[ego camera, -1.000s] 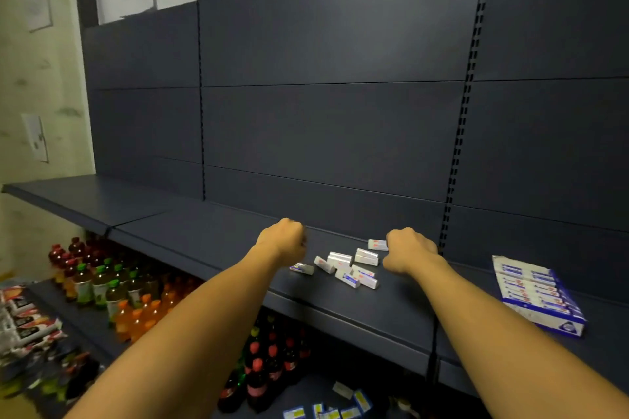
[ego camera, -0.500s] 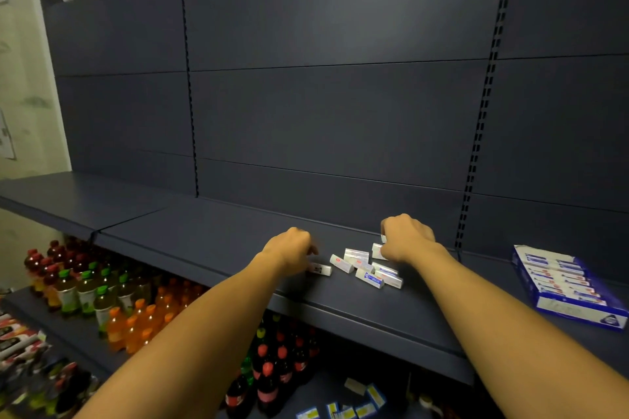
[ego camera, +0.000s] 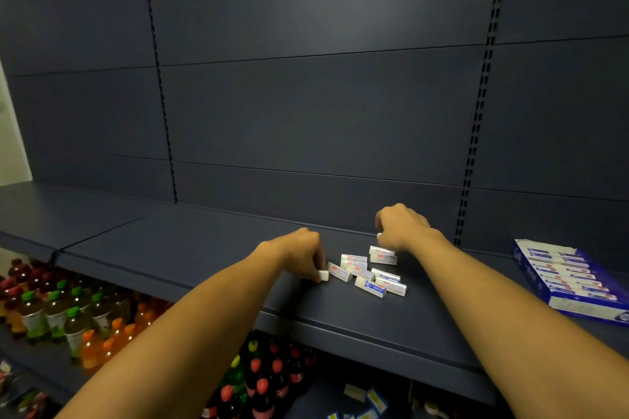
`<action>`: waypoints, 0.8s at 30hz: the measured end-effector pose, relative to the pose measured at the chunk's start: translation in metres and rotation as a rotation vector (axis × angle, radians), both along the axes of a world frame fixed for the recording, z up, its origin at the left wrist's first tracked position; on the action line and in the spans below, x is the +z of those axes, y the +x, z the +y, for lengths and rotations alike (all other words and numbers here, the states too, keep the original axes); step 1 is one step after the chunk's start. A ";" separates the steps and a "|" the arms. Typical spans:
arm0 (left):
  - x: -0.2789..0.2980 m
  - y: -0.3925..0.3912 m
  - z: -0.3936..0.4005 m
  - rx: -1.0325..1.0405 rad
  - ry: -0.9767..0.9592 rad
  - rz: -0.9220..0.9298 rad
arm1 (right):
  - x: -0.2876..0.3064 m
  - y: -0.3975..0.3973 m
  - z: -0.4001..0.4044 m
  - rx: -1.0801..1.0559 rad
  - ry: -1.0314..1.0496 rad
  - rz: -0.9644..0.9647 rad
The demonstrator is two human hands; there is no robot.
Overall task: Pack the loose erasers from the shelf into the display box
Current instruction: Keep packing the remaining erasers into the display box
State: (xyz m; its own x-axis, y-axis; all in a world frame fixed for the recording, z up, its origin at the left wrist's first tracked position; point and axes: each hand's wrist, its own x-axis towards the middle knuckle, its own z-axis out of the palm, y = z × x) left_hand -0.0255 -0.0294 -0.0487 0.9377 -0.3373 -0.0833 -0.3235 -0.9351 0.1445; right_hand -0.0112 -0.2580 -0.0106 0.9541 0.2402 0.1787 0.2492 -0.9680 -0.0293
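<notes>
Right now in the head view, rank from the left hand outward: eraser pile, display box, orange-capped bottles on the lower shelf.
1. Eraser pile: just right of the left hand, whose fingers grip its leftmost eraser.
2. Orange-capped bottles: below and left, on the lower shelf.
3. Display box: far right on the same shelf, beyond the right hand.

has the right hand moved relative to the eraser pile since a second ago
Yes. The right hand shifted from the right edge of the loose erasers toward the back of the pile.
</notes>
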 end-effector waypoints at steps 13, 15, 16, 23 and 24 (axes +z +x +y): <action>0.032 0.042 0.044 0.073 -0.285 -0.123 | -0.005 0.001 0.020 0.060 0.147 0.185; 0.037 0.047 0.049 0.054 -0.304 -0.123 | -0.008 0.001 0.030 0.070 0.167 0.193; 0.039 0.048 0.052 0.041 -0.300 -0.122 | -0.010 0.001 0.036 0.071 0.177 0.194; 0.034 0.055 0.067 -0.005 -0.233 -0.112 | -0.031 -0.002 0.072 0.018 0.164 0.226; 0.033 0.056 0.070 -0.010 -0.232 -0.109 | -0.033 -0.002 0.074 0.009 0.158 0.218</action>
State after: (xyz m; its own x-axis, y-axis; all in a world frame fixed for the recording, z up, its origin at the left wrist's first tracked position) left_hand 0.0304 0.0409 -0.0159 0.9335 -0.3446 0.0991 -0.3578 -0.8779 0.3183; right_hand -0.0135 -0.1835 -0.0432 0.9722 0.2341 0.0056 0.2289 -0.9450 -0.2336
